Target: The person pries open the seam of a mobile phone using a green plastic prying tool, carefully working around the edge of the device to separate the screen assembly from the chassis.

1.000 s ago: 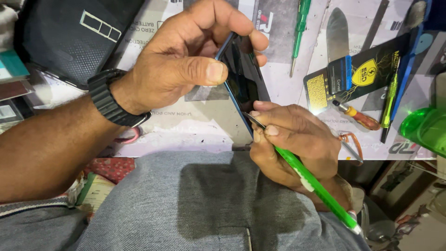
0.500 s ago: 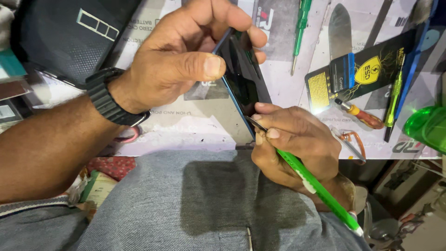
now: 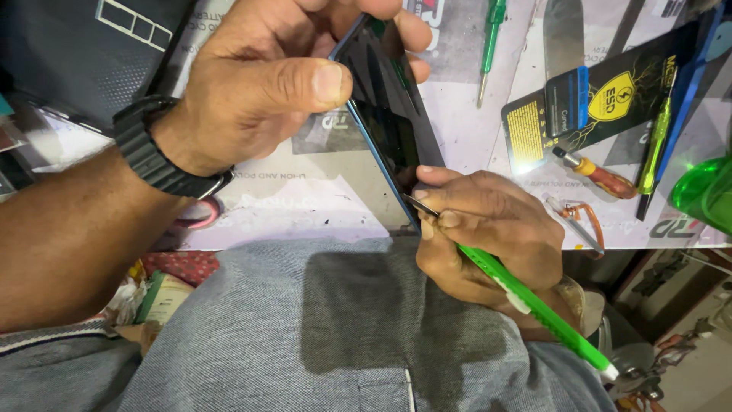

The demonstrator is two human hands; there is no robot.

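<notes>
Nearest the camera, the right hand [image 3: 488, 236] is closed around a green-handled tool [image 3: 534, 305], thumb and forefinger pinched low on its metal tip, which meets the lower edge of a dark phone [image 3: 389, 130]. The handle runs back from the grip toward the lap, over grey cloth.

Just above that grip, the left hand [image 3: 267, 84] clamps the phone tilted on edge — thumb pressed flat on the near face, fingers curled over the far side. A black wristwatch [image 3: 156, 156] sits on that wrist.

Beyond both hands the worktable [image 3: 305, 206] carries loose tools: right of the pinching fingers a red-handled screwdriver [image 3: 595, 172] and a black-and-yellow packet [image 3: 602, 103], and a green screwdriver [image 3: 492, 30] farther off. At the far right edge stands a green translucent container [image 3: 705, 191] — its contents cannot be made out. A black case [image 3: 84, 53] lies past the left wrist.
</notes>
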